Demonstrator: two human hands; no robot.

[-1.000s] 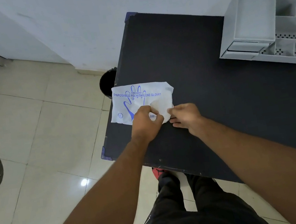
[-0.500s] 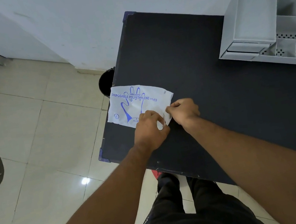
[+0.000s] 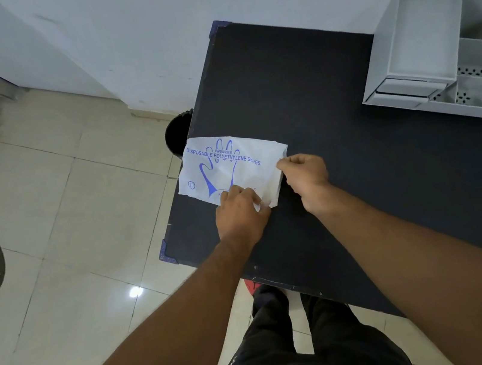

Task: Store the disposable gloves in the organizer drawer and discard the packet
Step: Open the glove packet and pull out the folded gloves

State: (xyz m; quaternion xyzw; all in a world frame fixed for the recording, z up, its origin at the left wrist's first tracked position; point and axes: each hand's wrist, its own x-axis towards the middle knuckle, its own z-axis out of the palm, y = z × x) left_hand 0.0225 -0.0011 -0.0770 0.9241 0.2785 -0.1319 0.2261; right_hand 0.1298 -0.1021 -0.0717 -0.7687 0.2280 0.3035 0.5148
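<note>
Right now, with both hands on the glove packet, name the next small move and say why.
Probably pull the right hand away from the left hand to tear the packet open: both pinch its near right corner, it looks sealed, and the organizer holds no gloves.

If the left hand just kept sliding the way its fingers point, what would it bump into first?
The left hand already rests on the glove packet, fingers aimed up and away across it. Going on, it would cross the packet, then bare black table toward the wall; nothing else seems to lie there, though depth is hard to judge.
</note>
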